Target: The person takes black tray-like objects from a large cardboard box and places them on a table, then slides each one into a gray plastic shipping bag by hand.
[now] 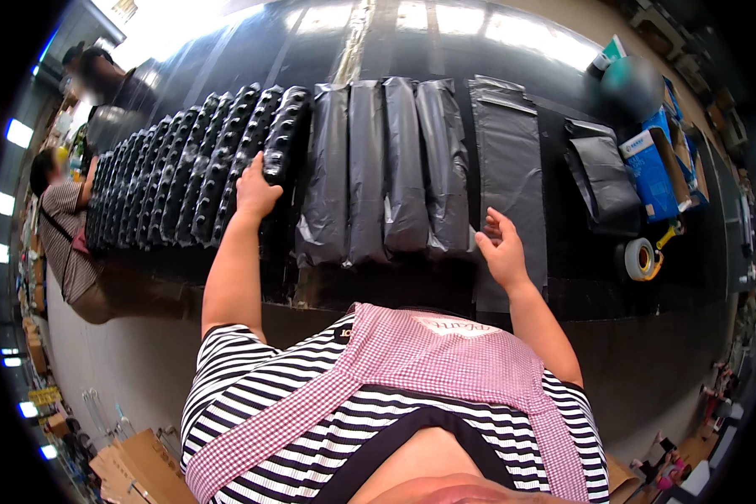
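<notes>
My left hand (256,193) is closed on the near end of a black bubble-wrapped roll (287,126), the rightmost of a long row. That roll's near end lies farther back than the ends of its neighbours (197,185). To its right, several filled grey plastic mailer bags (365,168) lie side by side. My right hand (504,252) is open, fingers slightly bent and apart from the thumb. It hovers over the left edge of a flat, stacked-looking grey mailer bag (512,160), near the rightmost filled bag (445,168).
A folded grey bag bundle (603,176) lies right on the dark table (445,50). Beyond it are a blue carton (651,176), a roll of tape (640,259) and a yellow-handled tool (670,233). At far left, a person (63,202) stands by the row's end.
</notes>
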The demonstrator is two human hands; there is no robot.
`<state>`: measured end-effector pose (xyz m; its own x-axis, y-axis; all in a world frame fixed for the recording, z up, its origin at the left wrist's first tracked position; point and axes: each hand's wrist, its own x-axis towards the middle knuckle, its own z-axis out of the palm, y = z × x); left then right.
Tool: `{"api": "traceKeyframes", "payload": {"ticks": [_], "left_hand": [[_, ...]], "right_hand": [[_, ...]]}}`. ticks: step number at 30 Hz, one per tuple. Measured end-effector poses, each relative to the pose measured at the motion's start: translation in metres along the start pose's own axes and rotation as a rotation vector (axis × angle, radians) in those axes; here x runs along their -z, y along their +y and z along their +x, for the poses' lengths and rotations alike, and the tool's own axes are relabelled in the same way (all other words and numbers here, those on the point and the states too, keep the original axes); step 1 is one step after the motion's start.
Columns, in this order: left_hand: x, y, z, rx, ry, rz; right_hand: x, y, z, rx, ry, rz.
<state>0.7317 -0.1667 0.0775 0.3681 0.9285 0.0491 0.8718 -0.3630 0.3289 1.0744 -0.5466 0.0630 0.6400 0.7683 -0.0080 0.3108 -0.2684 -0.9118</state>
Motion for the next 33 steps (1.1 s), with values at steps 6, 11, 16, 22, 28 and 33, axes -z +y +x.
{"api": "traceKeyframes", "payload": {"ticks": [6,11,16,22,28,33], "left_hand": [[0.016,0.135,-0.067,-0.133,-0.267,-1.156],[-0.021,0.274,-0.170,-0.541,-0.629,-1.251],[-0.087,0.323,-0.224,-1.124,-0.731,-0.728],[-0.147,0.330,-0.264,-1.450,-0.402,-0.065],[-0.148,0.328,-0.280,-1.505,-0.215,0.107],[-0.155,0.315,-0.288,-1.422,-0.208,0.014]], "right_hand": [[0.021,-0.042,-0.053,0.106,-0.092,0.122],[0.033,-0.061,-0.057,0.088,-0.079,0.788],[0.131,-0.003,-0.111,-0.165,0.229,0.701],[0.186,0.024,-0.234,-0.312,0.095,0.560],[0.183,0.025,-0.304,-0.327,-0.037,0.741],[0.192,0.032,-0.335,-0.380,-0.100,0.713]]}}
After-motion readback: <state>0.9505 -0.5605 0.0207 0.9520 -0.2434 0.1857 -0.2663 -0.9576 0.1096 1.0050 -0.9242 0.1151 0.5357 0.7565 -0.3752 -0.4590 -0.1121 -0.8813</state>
